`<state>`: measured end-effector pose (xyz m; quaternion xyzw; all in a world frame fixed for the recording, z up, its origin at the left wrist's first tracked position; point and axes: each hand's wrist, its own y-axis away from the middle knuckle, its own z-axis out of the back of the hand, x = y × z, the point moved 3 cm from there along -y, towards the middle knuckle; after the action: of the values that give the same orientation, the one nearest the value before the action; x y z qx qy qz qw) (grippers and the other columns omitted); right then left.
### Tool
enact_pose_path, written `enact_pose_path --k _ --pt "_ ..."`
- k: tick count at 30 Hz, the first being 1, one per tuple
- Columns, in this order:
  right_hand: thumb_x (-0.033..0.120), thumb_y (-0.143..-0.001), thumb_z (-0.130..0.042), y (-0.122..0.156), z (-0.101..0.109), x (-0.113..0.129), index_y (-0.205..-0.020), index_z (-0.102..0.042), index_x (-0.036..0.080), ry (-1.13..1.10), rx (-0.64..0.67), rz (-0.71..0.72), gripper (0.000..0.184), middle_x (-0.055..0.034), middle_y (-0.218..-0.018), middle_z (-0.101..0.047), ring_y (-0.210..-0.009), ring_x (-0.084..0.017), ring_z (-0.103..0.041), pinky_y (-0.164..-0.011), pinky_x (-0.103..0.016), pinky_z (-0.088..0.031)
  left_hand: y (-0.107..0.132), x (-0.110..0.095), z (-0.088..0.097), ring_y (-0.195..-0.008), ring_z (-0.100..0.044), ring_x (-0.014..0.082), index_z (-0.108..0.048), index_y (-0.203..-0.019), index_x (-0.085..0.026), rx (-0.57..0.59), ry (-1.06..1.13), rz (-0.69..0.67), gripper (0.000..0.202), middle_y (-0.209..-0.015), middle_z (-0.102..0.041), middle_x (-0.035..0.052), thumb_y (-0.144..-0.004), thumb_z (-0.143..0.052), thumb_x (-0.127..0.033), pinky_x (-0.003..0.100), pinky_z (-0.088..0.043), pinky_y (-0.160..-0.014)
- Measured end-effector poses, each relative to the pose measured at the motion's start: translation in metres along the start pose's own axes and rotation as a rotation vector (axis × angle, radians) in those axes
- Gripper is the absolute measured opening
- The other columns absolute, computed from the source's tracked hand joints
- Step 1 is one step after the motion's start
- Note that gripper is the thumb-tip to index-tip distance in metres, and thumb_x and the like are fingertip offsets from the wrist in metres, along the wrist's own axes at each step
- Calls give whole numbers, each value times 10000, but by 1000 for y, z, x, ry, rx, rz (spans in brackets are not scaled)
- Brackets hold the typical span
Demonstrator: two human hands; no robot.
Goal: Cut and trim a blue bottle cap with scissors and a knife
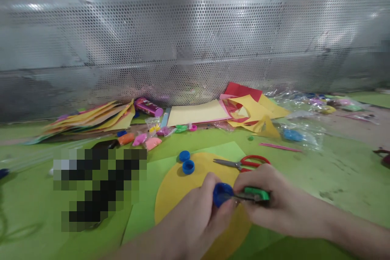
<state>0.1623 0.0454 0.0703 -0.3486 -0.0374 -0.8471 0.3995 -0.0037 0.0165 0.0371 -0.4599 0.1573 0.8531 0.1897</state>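
My left hand is closed around a blue bottle cap, with its hollow side partly showing. My right hand grips a tool with a green handle. Its narrow dark front end reaches the right edge of the cap; the exact kind of tool is hidden by my fingers. Under both hands lies a yellow paper circle on a light green sheet. Two more blue caps, one closed side up and one hollow side up, sit at the circle's upper edge. Red-handled scissors rest just beyond my right hand.
Coloured paper stacks and cut scraps lie along the back, before a perforated metal panel. A purple tube, small clay packets, a pink stick and clear bags are around. Blurred dark items lie left.
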Motion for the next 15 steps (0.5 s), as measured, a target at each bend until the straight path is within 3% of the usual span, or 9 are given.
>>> enact_pose_path --k 5,11,15 --pt "231 -735 -450 -3 -7 1 -672 -584 213 -35 -28 -103 150 35 -585 -449 -556 -119 -399 -488 -218 -340 -2 0 -1 -563 -409 137 -403 -938 -223 -26 73 -50 312 -663 -436 -63 -995 -371 -528 284 -241 -516" --pt "269 -726 -453 0 -7 3 -658 -560 215 -32 -87 -153 138 19 -591 -484 -562 -134 -424 -486 -233 -338 -3 3 -5 -554 -388 120 -425 -951 -208 -20 168 -59 373 -649 -410 -70 -985 -368 -574 267 -253 -502" --pt "279 -725 -460 1 -6 3 -615 -462 223 -58 -94 -155 124 32 -567 -425 -549 -128 -404 -477 -226 -333 -1 -2 -5 -523 -336 108 -417 -936 -214 -13 201 -89 380 -629 -360 -85 -980 -361 -587 253 -265 -491"
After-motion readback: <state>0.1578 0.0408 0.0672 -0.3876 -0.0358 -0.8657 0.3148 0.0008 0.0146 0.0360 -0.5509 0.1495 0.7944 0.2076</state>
